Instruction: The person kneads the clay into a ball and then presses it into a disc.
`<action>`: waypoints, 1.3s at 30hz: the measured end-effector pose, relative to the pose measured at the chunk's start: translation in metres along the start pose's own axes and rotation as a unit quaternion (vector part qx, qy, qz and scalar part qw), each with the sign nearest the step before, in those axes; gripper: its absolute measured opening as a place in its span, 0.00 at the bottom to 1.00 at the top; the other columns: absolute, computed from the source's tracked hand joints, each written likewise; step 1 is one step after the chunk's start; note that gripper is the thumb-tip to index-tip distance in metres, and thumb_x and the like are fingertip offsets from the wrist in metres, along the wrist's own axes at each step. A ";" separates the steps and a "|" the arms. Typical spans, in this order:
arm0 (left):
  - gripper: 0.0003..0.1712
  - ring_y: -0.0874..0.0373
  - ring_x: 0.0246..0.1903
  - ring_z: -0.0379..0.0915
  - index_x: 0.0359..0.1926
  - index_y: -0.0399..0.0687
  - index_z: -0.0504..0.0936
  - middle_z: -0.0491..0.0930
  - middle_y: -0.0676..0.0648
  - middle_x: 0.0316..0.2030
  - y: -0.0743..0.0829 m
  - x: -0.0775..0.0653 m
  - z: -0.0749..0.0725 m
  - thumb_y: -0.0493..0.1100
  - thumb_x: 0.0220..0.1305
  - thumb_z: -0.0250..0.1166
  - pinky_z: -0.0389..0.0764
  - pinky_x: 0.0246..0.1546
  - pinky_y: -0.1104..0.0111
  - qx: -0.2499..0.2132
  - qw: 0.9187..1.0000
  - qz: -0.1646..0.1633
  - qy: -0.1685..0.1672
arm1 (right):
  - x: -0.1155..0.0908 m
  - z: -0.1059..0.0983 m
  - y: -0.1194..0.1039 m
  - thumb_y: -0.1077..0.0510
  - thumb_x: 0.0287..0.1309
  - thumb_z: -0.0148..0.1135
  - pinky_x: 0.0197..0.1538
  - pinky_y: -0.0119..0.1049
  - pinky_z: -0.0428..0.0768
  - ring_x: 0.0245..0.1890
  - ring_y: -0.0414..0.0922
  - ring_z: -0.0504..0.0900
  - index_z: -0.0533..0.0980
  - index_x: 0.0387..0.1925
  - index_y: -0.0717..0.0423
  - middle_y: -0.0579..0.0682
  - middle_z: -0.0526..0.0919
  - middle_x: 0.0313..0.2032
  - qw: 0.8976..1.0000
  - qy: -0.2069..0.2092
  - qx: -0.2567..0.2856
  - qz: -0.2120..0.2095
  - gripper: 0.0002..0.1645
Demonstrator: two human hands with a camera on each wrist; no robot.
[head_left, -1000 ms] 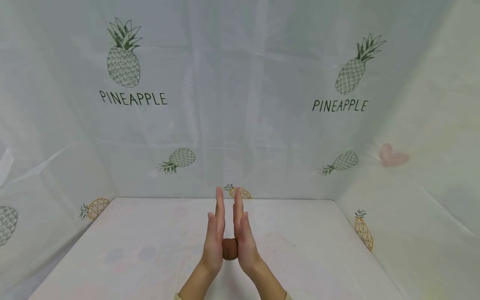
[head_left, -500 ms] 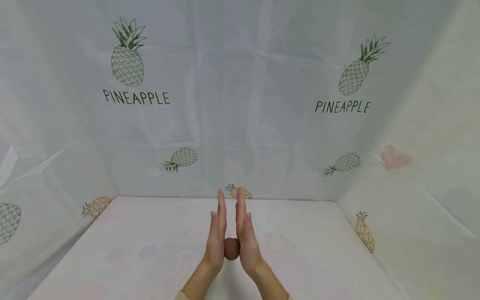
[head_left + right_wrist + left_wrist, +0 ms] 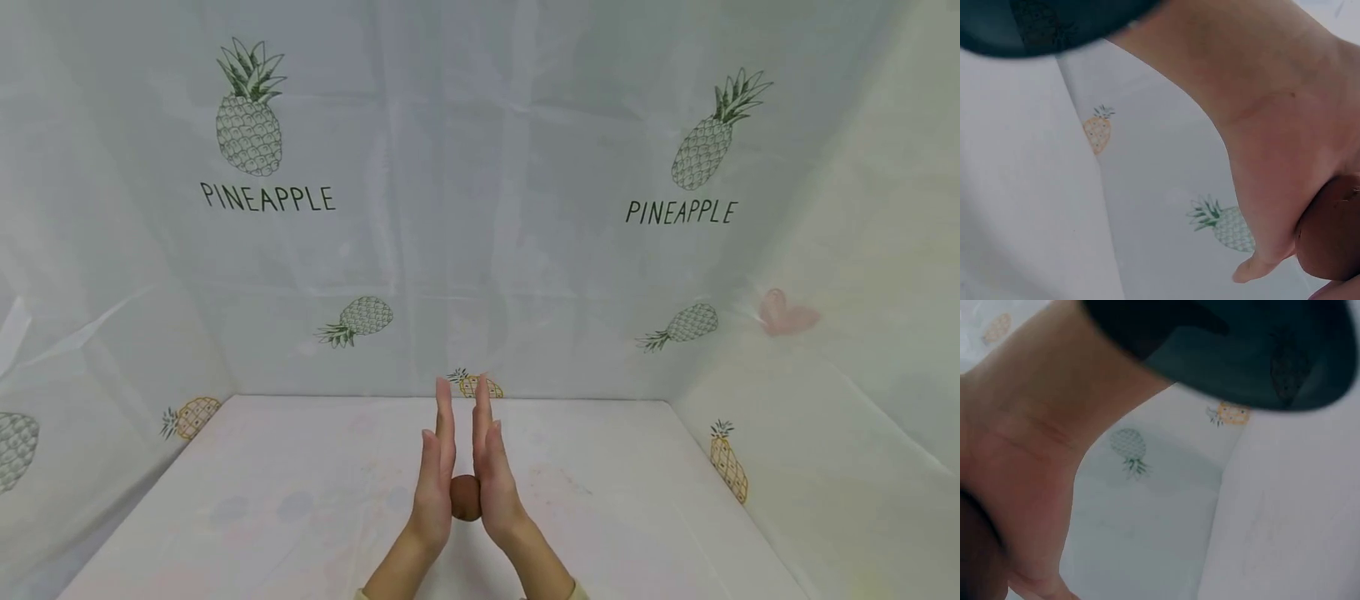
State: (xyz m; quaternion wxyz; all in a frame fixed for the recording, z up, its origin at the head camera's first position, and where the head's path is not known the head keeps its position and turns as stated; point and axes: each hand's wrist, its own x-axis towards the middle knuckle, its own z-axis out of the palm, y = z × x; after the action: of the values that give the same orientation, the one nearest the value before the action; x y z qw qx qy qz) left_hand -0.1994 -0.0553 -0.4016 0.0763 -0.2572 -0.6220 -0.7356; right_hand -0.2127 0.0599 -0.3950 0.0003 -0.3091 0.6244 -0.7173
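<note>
Pineapple-print sheet (image 3: 457, 225) out back, white bench (image 3: 315, 467) below, "PINEAPPLE" lettering (image 3: 267, 197) upper left. Left hand (image 3: 433, 496) is flat, fingers straight, palm on a brown ball (image 3: 466, 498) that looks rounder than a second ago, so probably it's turned. Right hand (image 3: 498, 496), also flat, presses its other side. Second "PINEAPPLE" print (image 3: 682, 212) upper right.

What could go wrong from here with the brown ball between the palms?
Dropping: the brown ball sits between the left hand and the right hand, with no fingers curled beneath it; if the palms part, it may fall toward the table.

Flattening: both palms flank it, so uneven pressure might squash it, if it is soft.
</note>
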 end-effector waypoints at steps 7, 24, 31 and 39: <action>0.35 0.65 0.81 0.12 0.85 0.77 0.29 0.25 0.75 0.82 0.002 0.003 -0.011 0.67 0.80 0.13 0.16 0.75 0.39 -0.006 1.000 -0.002 0.018 | -0.002 0.011 0.000 0.35 0.81 0.08 0.74 0.70 0.18 0.82 0.40 0.18 0.30 0.83 0.20 0.28 0.25 0.83 1.000 -0.014 -0.013 -0.005 0.34; 0.33 0.62 0.82 0.14 0.84 0.83 0.33 0.27 0.74 0.82 0.000 0.001 0.000 0.64 0.81 0.14 0.16 0.74 0.36 -0.002 1.000 -0.007 0.000 | -0.002 0.003 -0.006 0.35 0.80 0.07 0.74 0.68 0.17 0.83 0.45 0.19 0.27 0.84 0.24 0.30 0.22 0.83 1.000 -0.002 -0.008 -0.002 0.35; 0.34 0.63 0.82 0.14 0.85 0.78 0.32 0.26 0.74 0.82 0.003 0.001 -0.008 0.64 0.81 0.13 0.15 0.75 0.37 0.002 1.000 0.007 0.009 | -0.001 0.009 0.001 0.36 0.81 0.07 0.75 0.69 0.18 0.82 0.43 0.18 0.29 0.84 0.22 0.28 0.23 0.83 1.000 -0.013 -0.016 -0.004 0.34; 0.35 0.65 0.82 0.14 0.84 0.80 0.30 0.26 0.75 0.82 0.008 0.005 -0.018 0.67 0.80 0.13 0.14 0.74 0.37 0.002 0.999 0.009 0.031 | -0.003 0.018 -0.001 0.37 0.82 0.08 0.76 0.68 0.20 0.83 0.43 0.20 0.30 0.84 0.22 0.28 0.24 0.83 1.000 -0.027 -0.013 0.000 0.34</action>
State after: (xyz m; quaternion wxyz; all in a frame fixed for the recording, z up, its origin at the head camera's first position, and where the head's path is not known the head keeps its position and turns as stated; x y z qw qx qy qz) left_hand -0.2051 -0.0735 -0.3944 0.1026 -0.2400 -0.6187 -0.7410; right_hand -0.2018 0.0453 -0.3953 0.0131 -0.3284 0.6336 -0.7004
